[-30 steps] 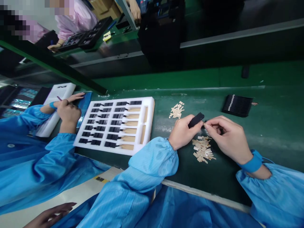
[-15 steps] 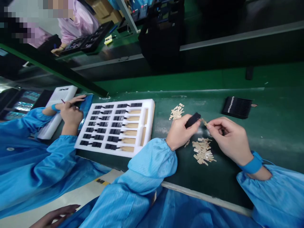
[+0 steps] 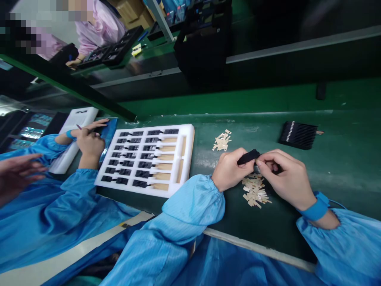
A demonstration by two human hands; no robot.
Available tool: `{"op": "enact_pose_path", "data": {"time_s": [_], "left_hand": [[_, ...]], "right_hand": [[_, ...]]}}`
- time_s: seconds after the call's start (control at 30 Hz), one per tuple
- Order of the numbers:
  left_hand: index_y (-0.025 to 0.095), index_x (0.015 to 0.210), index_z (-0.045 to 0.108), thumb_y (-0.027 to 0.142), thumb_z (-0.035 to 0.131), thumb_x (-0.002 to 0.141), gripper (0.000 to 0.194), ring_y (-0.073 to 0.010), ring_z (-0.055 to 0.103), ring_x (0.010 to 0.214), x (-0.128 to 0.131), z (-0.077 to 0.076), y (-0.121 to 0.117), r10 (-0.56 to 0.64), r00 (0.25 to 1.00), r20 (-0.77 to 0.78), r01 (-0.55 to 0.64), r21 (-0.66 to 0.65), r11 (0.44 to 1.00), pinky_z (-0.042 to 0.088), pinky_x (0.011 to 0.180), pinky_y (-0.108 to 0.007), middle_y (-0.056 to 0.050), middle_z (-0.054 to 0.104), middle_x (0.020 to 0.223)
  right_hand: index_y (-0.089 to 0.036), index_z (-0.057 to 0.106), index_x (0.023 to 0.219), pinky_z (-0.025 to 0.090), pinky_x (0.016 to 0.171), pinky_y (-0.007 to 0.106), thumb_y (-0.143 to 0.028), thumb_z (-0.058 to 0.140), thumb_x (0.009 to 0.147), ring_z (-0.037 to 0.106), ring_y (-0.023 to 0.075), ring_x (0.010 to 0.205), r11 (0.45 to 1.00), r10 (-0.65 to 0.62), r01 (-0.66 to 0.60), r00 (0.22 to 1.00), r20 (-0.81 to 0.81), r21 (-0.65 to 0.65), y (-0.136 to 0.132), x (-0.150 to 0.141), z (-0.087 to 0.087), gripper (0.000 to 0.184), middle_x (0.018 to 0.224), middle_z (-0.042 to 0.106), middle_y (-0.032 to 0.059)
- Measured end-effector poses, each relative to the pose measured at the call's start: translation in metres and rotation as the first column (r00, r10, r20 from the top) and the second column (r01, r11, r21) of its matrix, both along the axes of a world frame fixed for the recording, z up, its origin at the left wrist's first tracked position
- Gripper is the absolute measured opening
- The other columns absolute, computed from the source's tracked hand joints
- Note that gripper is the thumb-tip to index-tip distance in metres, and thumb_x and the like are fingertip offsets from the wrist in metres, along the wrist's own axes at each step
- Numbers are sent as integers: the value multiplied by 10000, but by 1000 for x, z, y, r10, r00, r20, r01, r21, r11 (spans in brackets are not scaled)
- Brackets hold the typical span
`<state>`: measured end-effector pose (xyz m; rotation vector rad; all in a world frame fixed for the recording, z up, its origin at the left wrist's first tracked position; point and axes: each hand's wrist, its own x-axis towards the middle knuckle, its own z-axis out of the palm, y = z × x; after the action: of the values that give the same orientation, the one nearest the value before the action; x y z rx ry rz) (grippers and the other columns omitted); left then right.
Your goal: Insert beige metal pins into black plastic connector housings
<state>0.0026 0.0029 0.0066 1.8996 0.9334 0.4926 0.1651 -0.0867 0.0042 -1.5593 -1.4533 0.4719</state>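
The left hand [image 3: 230, 169] is closed around one black block [image 3: 248, 157]. The right hand [image 3: 285, 178] meets it in a narrow pinch at the block's right end; what the fingertips grip is hidden.

Beyond the right hand, one black stack [image 3: 297, 135] bears a row of white marks, too small to read, and one tan tip sticks out of its right side. The label [image 3: 218, 30] on a bin [image 3: 202, 55] well beyond the left hand is also too small.

Two piles of tan tabs overlap too much to count: the larger pile [image 3: 256, 190] just below both hands, the smaller pile [image 3: 222, 141] just beyond the left hand.

One white tray [image 3: 187, 159] lies left of the left hand. It carries twenty-two black pieces [image 3: 145, 164], in columns of seven, seven, seven and one, with six tan slots [image 3: 163, 167] below the last. Farther left are three co-workers' hands [image 3: 91, 145], one blurred.
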Motion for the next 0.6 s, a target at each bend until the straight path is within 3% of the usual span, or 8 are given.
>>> {"op": "enact_pose_path", "data": {"time_s": [0.07,0.2,0.3,0.4,0.47,0.53,0.6], "left_hand": [[200,741,546,318,637,851,185,-94,450,590,0,2,4,50,998,-32,-49,38,998,343,587,-214,55,495,613],[207,713,526,312,607,874,208,-124,478,590,-7,7,20,341,929,-146,-306,217,927,318,599,-245,30,500,617],[207,744,571,382,616,899,238,-149,509,600,-12,9,28,421,876,-233,-344,310,886,319,614,-265,17,527,618],[203,910,663,319,639,888,121,-158,584,675,-11,9,26,289,941,-176,-253,202,946,387,666,-261,9,612,693],[198,1056,691,295,631,905,190,-161,651,830,-8,8,22,128,991,-26,-126,48,991,451,763,-254,-23,707,888],[184,1131,694,335,624,930,261,-170,662,980,-5,7,17,-9,994,110,18,-82,996,475,860,-255,-56,726,1091],[165,1099,699,392,620,941,287,-166,651,949,-3,4,15,-77,987,142,98,-149,984,478,841,-254,-60,720,1074]], "right_hand": [[-222,668,853,420,574,310,-224,649,949,507,144,611,1000,-16,16,1000,-17,-11,0,0,0,99,783,623,16],[-219,665,835,405,534,294,-235,653,935,506,138,585,994,-99,94,991,-90,-53,2,3,-3,101,717,594,-3],[-218,666,836,404,534,291,-245,656,932,506,136,577,991,-112,102,987,-117,-87,3,5,-5,100,695,583,-10],[-219,671,851,403,541,293,-257,659,937,512,139,595,992,-88,78,989,-116,-95,3,6,-6,94,720,590,-5],[-221,673,855,403,547,296,-241,661,931,523,143,619,995,-61,51,992,-111,-91,2,6,-6,79,755,601,3],[-222,671,843,409,559,300,-209,656,921,532,148,640,997,-25,16,994,-109,-82,2,6,-6,81,784,610,9],[-223,663,826,415,570,304,-185,646,914,530,152,645,998,12,-19,994,-108,-67,2,7,-5,98,790,611,10]]}}
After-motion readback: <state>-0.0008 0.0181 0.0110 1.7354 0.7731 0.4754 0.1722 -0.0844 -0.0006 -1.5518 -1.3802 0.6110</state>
